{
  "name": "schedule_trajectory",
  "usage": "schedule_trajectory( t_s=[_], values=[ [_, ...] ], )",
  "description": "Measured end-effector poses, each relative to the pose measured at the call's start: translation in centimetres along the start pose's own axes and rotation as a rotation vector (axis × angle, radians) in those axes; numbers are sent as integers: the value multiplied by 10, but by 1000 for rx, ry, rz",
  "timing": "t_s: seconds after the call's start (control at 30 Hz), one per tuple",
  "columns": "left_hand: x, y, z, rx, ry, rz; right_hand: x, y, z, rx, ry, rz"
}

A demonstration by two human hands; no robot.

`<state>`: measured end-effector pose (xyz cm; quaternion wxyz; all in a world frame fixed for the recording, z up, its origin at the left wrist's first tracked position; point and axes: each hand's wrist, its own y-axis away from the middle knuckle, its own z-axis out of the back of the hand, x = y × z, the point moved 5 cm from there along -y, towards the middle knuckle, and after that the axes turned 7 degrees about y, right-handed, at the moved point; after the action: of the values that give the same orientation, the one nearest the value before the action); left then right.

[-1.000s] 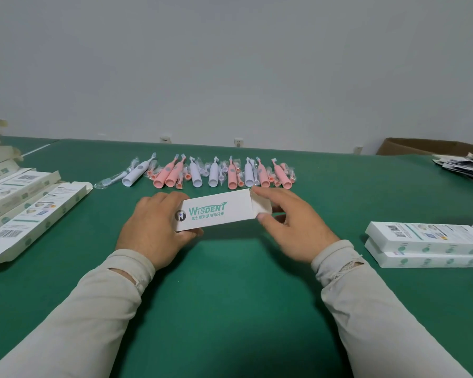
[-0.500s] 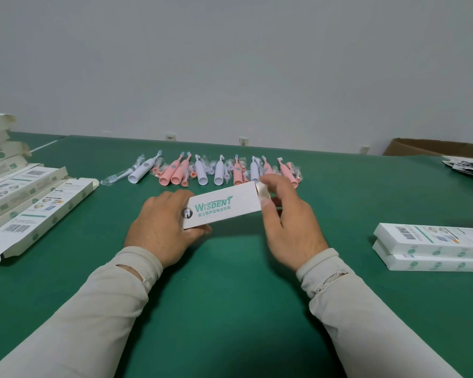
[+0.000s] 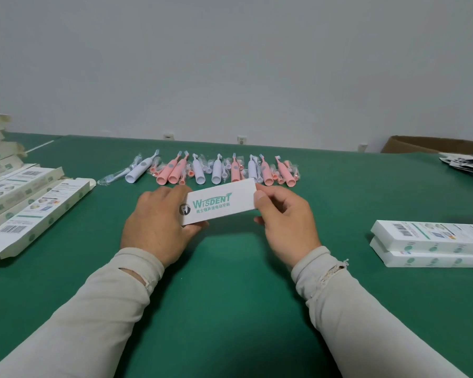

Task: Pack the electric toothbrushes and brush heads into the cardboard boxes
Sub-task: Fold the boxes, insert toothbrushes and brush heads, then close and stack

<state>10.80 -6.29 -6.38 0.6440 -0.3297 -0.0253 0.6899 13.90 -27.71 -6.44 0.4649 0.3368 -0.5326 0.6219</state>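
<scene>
Both ends of the white branded box (image 3: 218, 203) are being pinched: the left hand (image 3: 159, 222) has its grip curled around the left end, thumb under and fingers behind, while the right hand (image 3: 286, 219) nips the right end between thumb and fingers. It is held just above the green surface (image 3: 230, 282), at the centre of the frame, tilted up slightly to the right. Thin card like this is judged light and easily dented, so the short ends and edges are the places to be held, not the broad printed face, which would buckle under a squeeze. Whether the end flap is fully tucked cannot be told. Beyond the box, across the middle of the frame, a row of pink and white toothbrushes (image 3: 216, 171) is laid out, with brush heads in clear sleeves among them; smooth plastic, likely slippery. Open boxes (image 3: 36, 214) wait at the left edge, two closed boxes (image 3: 432, 244) are stacked at the right.
</scene>
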Motion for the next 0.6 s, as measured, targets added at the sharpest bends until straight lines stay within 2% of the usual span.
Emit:
schedule_trajectory(
  t_s=[0.1,0.23,0.37,0.47,0.53,0.6],
  values=[
    [2,2,2,-31,41,-20,7,5,-13,-6,-59,11],
    [-12,9,-10,72,309,-149,0,-4,13,-186,-134,-107],
    [-27,15,-12,82,291,-260,-14,-4,43,-296,-274,-291],
    [-35,15,-6,58,325,-287,-14,-2,57,-370,-315,-332],
    [-36,14,2,25,447,-215,-16,2,71,-418,-201,-337],
    [-44,9,16,44,646,-106,-16,7,84,-385,159,-287]
  ],
)
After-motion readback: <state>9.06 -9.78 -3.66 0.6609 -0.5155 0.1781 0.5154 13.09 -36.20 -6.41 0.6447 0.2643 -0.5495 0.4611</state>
